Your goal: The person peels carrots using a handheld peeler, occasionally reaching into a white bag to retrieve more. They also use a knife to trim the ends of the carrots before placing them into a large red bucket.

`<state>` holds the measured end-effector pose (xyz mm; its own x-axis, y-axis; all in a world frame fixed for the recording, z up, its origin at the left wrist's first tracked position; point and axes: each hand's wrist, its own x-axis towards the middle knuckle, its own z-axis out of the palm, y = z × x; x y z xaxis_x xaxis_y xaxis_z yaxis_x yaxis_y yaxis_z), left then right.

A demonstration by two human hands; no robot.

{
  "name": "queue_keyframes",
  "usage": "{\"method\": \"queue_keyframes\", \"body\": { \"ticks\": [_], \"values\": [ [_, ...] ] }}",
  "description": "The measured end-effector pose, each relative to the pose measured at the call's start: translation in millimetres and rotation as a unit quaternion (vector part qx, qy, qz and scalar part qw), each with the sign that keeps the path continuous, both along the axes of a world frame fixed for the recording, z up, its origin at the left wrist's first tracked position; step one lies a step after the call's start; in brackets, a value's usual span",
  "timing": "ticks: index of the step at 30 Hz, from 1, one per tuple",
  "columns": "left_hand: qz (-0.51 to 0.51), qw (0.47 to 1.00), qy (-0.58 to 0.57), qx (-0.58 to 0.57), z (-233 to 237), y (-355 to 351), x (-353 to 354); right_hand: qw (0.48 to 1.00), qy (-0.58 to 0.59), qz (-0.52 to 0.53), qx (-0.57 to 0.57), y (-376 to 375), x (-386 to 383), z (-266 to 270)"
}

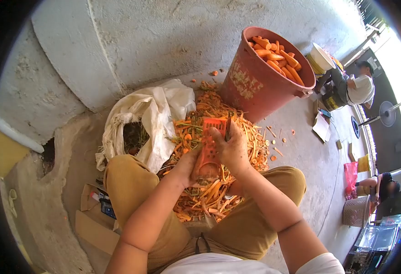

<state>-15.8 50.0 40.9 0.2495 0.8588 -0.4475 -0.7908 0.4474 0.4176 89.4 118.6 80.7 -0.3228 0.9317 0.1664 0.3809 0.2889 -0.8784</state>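
Note:
An orange plastic grater-like tool with holes is held between both hands over the pile of carrot peelings. My left hand is closed round its left side near the lower end. At its upper right, my right hand has its thumb on the orange plastic and its fingers closed round a dark, thin object, perhaps a blade. Peelings and carrot ends lie beneath both hands, between the knees. A white sack with its mouth open stands left of the pile.
A red bucket full of peeled carrots stands beyond the pile, near the wall. Cardboard lies left. At the right are two people, a fan and a basket.

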Motion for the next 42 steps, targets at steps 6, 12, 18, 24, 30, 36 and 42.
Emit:
{"method": "queue_keyframes", "body": {
  "ticks": [6,12,18,24,30,36,42],
  "values": [
    [-0.105,0.993,0.023,0.055,-7.3,-11.9,3.4,0.978,-0.015,-0.184,0.099,79.8,29.6,-3.0],
    [-0.014,0.999,-0.038,0.003,3.3,-5.7,-3.4,0.99,0.132,-0.048,-0.032,23.5,10.9,32.6],
    [0.018,0.999,-0.035,-0.024,-4.7,-3.4,-1.5,0.997,0.046,0.047,-0.035,-8.4,-2.1,5.9],
    [-0.026,0.998,0.049,0.017,0.4,-2.9,-0.9,0.998,0.0,-0.029,0.053,8.8,-0.7,0.3],
    [-0.033,0.999,0.002,-0.015,-2.1,-9.2,1.9,0.982,0.004,-0.179,0.054,73.6,27.9,4.5],
    [-0.008,0.998,-0.059,0.02,-0.6,-5.4,-5.7,0.992,0.091,-0.004,-0.09,8.0,8.1,31.5],
    [0.012,0.999,0.01,-0.04,2.0,-5.6,2.0,0.997,0.056,0.042,-0.02,-9.7,-1.9,-1.0]
  ]
}}
